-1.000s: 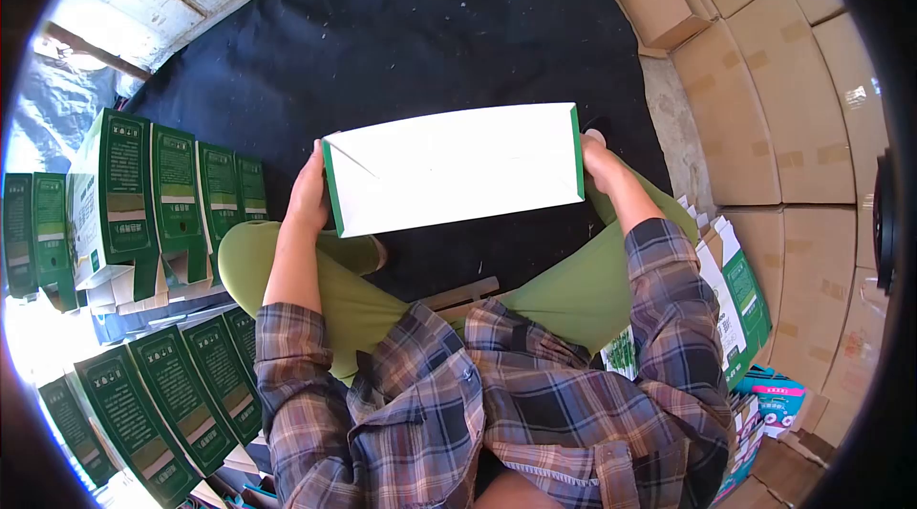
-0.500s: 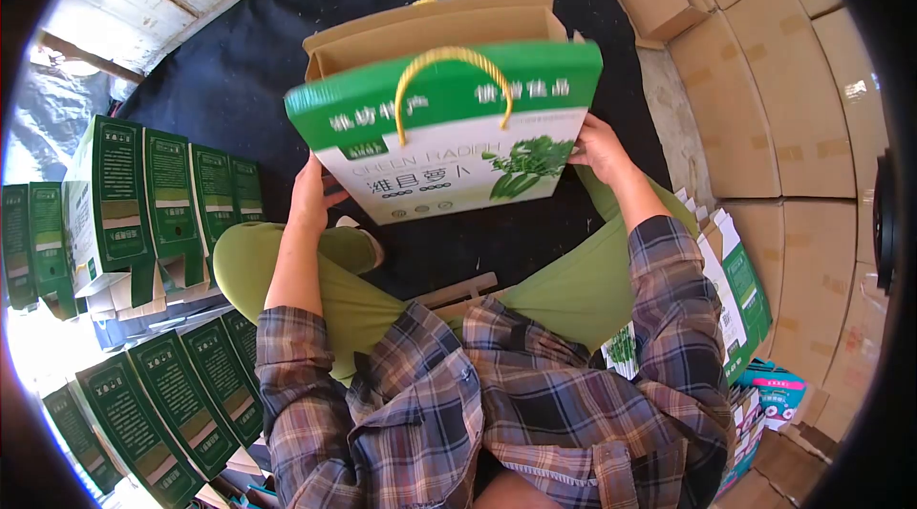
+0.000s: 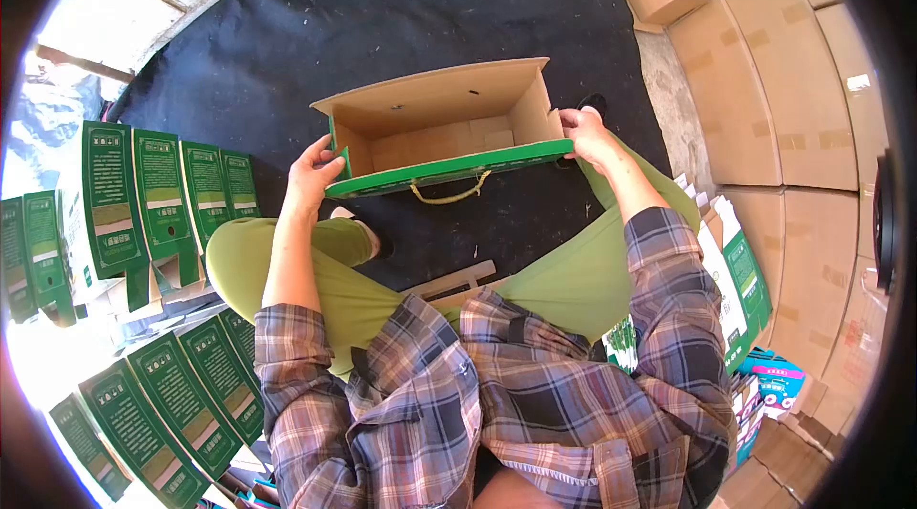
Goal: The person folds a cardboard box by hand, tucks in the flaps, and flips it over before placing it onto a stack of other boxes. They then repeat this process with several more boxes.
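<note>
A green gift box (image 3: pixel 444 168) of cardboard stands between my knees, its top open toward me and its plain brown inside showing. From the green near edge hangs a yellow rope handle (image 3: pixel 451 198). My left hand (image 3: pixel 310 177) grips the box's left end, thumb at the near corner. At the right end, my right hand (image 3: pixel 588 138) pinches the near corner by the side flap. The printed front is hidden from this angle.
Rows of folded green boxes (image 3: pixel 160 194) stand to my left, with more boxes (image 3: pixel 196 361) below them. Brown cartons (image 3: pixel 821 117) are stacked along the right. Flattened printed boxes (image 3: pixel 740 280) lean beside my right knee. Black sheeting (image 3: pixel 401 12) covers the floor.
The box has come down and tipped, so its inside faces me where the printed front showed before. The rope handle has dropped from upright to hanging. Both hands remain on the ends.
</note>
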`<state>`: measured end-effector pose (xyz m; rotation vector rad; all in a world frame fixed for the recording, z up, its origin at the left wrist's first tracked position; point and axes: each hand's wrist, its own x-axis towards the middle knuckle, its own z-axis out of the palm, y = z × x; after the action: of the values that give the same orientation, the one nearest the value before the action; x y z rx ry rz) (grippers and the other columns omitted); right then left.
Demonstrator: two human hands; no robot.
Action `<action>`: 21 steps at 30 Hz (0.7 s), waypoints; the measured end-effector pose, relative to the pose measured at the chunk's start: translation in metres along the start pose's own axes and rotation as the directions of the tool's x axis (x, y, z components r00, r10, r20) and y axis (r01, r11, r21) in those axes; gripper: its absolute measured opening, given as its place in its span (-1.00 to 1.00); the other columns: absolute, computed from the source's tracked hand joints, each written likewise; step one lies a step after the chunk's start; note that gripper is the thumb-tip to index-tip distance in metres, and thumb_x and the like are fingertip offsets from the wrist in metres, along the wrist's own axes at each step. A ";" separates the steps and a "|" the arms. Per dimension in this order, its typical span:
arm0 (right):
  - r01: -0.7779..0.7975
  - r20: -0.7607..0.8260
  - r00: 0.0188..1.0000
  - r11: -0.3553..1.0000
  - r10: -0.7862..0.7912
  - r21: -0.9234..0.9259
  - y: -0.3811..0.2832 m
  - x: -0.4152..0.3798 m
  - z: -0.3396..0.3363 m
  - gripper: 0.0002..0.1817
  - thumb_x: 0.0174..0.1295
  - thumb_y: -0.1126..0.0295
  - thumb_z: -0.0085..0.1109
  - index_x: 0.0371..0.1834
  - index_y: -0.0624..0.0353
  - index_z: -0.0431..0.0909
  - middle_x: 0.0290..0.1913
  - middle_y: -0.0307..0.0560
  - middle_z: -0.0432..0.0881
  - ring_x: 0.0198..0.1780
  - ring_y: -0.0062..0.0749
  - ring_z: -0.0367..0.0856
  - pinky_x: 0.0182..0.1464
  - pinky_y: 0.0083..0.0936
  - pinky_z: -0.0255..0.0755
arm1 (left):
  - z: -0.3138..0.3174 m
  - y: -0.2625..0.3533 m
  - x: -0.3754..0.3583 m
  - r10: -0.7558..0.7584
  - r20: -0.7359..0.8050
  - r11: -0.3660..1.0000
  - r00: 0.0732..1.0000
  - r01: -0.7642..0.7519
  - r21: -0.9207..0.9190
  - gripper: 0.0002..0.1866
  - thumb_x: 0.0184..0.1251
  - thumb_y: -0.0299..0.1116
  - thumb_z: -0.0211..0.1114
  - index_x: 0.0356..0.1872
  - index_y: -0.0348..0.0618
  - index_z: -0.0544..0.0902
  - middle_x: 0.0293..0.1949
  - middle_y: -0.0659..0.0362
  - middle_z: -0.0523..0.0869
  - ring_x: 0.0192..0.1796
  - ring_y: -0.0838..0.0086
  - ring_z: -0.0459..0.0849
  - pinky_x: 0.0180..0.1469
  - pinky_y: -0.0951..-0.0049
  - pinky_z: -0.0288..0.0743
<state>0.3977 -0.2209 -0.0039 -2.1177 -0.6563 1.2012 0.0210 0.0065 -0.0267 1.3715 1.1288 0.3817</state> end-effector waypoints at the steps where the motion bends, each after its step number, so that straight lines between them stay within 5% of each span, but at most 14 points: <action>1: 0.068 -0.028 0.997 0.998 -0.068 0.010 0.000 0.003 0.000 -0.64 0.30 0.38 0.08 0.16 0.16 0.52 -0.07 -0.15 0.66 -0.16 -0.52 0.61 -0.24 -0.56 0.51 | 0.001 0.005 -0.002 -0.001 0.000 1.000 1.000 0.001 0.000 -0.46 0.28 -0.43 0.27 0.30 -0.17 0.43 0.02 0.18 0.58 -0.06 0.51 0.58 -0.03 0.53 0.45; 5: 0.193 -0.042 0.981 0.973 -0.189 0.127 -0.002 0.010 -0.002 -0.67 0.34 0.44 0.02 0.13 0.26 0.52 -0.01 -0.06 0.64 -0.05 -0.44 0.60 0.01 -0.46 0.51 | 0.001 0.014 -0.006 -0.033 0.072 0.999 0.997 0.032 0.009 -0.40 0.25 -0.30 0.34 0.32 -0.19 0.41 0.06 0.14 0.55 0.00 0.47 0.55 0.03 0.45 0.45; 13: 0.126 0.092 0.982 0.936 -0.164 0.328 -0.025 -0.005 0.006 -0.47 0.35 0.10 0.11 0.28 0.19 0.41 0.23 -0.03 0.49 0.11 -0.36 0.54 0.15 -0.42 0.42 | -0.001 0.022 -0.017 0.060 0.262 0.990 0.963 -0.091 0.110 -0.36 0.27 -0.17 0.34 0.31 -0.23 0.39 0.29 0.05 0.45 0.27 0.34 0.42 0.30 0.29 0.27; 16: 0.038 0.076 0.995 0.946 -0.066 0.323 -0.035 -0.016 0.008 -0.44 0.32 0.04 0.14 0.30 0.11 0.41 0.26 -0.08 0.48 0.19 -0.35 0.49 0.20 -0.40 0.38 | 0.011 0.009 -0.004 0.164 -0.013 0.948 0.986 -0.154 0.278 -0.44 0.25 -0.22 0.34 0.25 -0.21 0.48 0.03 0.04 0.66 0.06 0.35 0.60 0.17 0.40 0.39; 19: 0.196 0.055 0.978 0.977 -0.201 0.082 -0.020 -0.007 0.014 -0.40 0.26 0.11 0.23 0.30 0.16 0.39 0.28 -0.02 0.43 0.21 -0.28 0.46 0.28 -0.36 0.29 | 0.016 0.002 0.002 0.214 -0.065 0.869 0.975 -0.160 0.467 -0.50 0.22 -0.23 0.35 0.19 -0.08 0.54 0.02 -0.06 0.66 0.05 0.20 0.65 0.11 0.31 0.46; 21: 0.445 -0.041 0.839 0.727 -0.543 -0.523 -0.010 -0.003 0.024 -0.33 0.12 0.18 0.34 0.32 0.07 0.37 0.33 0.06 0.37 0.28 -0.10 0.38 0.35 -0.27 0.24 | 0.021 -0.003 0.002 0.368 -0.063 0.731 0.928 -0.247 0.636 -0.61 0.21 -0.32 0.31 0.10 0.06 0.61 -0.03 0.01 0.63 0.01 0.14 0.62 0.05 0.25 0.48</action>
<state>0.3739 -0.2093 -0.0045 -2.1932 -1.4615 0.5461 0.0374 -0.0048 -0.0344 2.1699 1.2359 0.3993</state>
